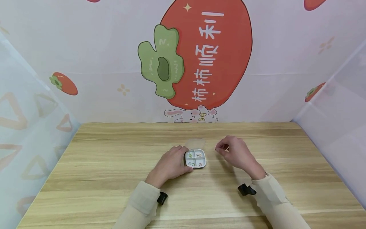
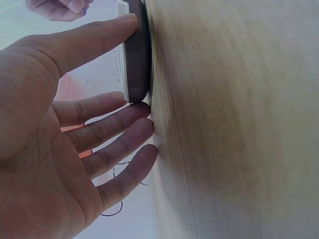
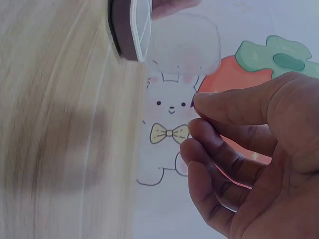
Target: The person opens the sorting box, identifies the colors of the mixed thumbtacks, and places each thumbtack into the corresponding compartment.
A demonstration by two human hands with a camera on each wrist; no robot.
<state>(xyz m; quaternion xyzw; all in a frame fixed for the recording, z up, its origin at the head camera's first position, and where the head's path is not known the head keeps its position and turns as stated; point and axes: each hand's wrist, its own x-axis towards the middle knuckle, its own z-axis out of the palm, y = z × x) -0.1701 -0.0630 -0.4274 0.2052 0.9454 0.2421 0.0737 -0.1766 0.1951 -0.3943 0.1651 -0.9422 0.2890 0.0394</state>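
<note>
A small pill box (image 1: 195,158) with a dark base and a white four-compartment tray lies on the wooden table, its clear lid (image 1: 196,143) swung up at the far side. Small green, yellow and reddish ring-like marks or pieces show in the compartments. My left hand (image 1: 172,163) holds the box from its left, thumb at the near side and index finger at the far corner. To the right of the box and raised over the table, my right hand (image 1: 235,151) pinches a tiny dark purple piece (image 3: 193,104) between thumb and index finger; most of it is hidden by the fingertips.
The wooden table (image 1: 114,152) runs back to a white cloth backdrop (image 1: 100,54) printed with persimmons and a rabbit. Patterned cloth walls stand at both sides. A black strap (image 1: 161,198) is at the left wrist, and another black device (image 1: 246,190) at the right.
</note>
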